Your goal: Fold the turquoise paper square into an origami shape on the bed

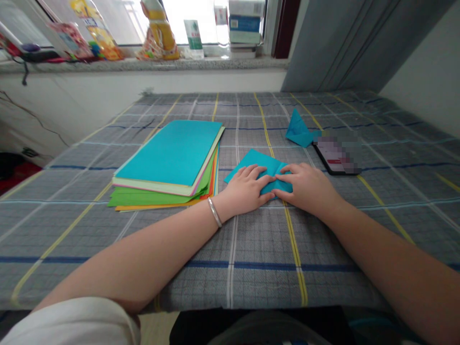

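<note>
A folded sheet of blue paper (252, 157) lies flat on the checked tablecloth, with creases running across its right part. My left hand (247, 189) rests on it, fingers spread over the paper and a silver bangle (214, 212) at the wrist. From the right, my right hand (309, 187) presses on the paper's right part with its fingers stretched out. The thumbs and fingertips of both hands come close together near the paper's lower edge. Part of the sheet is hidden under the hands.
Left of the hands lies a stack of coloured paper (172, 153), blue on top. A folded blue paper piece (299, 129) stands at the back right, touching or close to a phone (334, 155). Bottles and boxes line the windowsill (215, 63) beyond the tablecloth (201, 282).
</note>
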A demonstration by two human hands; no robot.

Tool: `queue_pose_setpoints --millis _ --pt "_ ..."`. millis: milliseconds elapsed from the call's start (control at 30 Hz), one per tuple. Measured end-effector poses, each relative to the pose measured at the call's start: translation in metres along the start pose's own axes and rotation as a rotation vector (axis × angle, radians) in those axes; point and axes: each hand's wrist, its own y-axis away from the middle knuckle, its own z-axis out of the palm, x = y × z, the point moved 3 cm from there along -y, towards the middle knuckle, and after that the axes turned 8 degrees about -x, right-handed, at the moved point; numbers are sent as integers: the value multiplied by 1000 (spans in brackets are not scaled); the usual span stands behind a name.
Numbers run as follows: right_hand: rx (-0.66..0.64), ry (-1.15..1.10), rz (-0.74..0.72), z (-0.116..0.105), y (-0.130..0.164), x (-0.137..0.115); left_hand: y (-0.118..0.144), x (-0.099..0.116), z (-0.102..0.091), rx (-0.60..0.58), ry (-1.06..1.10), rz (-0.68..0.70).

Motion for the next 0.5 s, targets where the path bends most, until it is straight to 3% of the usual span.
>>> queue_pose_setpoints --millis 500 --pt "-80 31 19 -3 -1 6 -3 -7 -5 -157 57 -1"
